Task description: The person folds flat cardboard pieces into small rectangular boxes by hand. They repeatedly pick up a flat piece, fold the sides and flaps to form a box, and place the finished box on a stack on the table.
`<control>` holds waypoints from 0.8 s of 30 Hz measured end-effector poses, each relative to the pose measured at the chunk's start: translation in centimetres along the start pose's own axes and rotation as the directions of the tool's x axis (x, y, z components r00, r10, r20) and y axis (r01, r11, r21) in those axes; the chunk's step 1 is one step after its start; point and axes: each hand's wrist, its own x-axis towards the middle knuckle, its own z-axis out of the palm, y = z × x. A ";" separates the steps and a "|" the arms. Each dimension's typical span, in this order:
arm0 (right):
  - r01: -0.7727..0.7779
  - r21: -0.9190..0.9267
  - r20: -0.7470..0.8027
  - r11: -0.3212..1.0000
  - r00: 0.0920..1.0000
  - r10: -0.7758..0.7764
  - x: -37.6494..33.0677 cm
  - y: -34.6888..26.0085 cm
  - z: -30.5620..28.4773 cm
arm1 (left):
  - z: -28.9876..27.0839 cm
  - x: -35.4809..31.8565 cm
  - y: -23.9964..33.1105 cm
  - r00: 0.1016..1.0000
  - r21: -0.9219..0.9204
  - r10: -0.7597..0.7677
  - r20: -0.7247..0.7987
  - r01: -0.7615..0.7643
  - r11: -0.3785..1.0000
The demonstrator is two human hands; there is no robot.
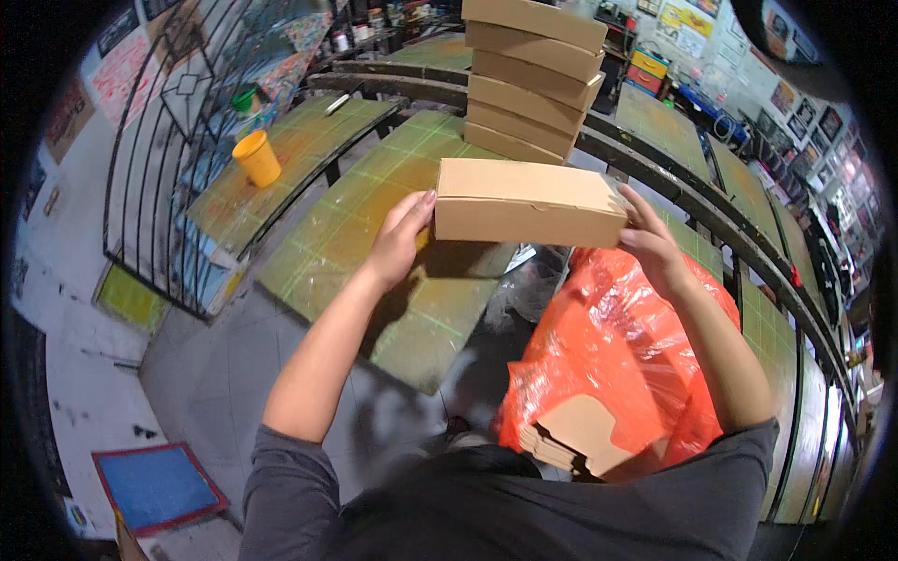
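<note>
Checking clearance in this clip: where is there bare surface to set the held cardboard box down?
Free: the green table between the box stack and the left hand, and the board beside the yellow cup. Crowded: under the right hand, where the orange bag sits.

Likely a print workshop — paint-stained worktables (309, 140), poster-covered walls (711, 28), paint jars (360, 33)

We note a plain tan cardboard box (528, 201), an orange plastic bag (617, 346), a yellow cup (257, 157), and green gridded tabletops (374, 215).
</note>
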 end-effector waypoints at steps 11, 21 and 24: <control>0.007 -0.011 -0.571 1.000 0.821 -0.012 17.6 11.9 3.8 | -7.6 21.6 -12.0 0.965 0.285 -0.244 0.092 0.209 0.935; -0.154 -0.094 -0.780 0.984 0.626 0.023 20.1 13.0 6.4 | -8.6 25.9 -16.3 0.982 0.246 -0.140 0.124 0.106 0.964; -0.336 -0.284 -0.839 0.898 0.540 -0.064 18.3 10.1 6.1 | -7.2 24.5 -15.5 0.996 0.614 0.075 -0.043 -0.033 0.789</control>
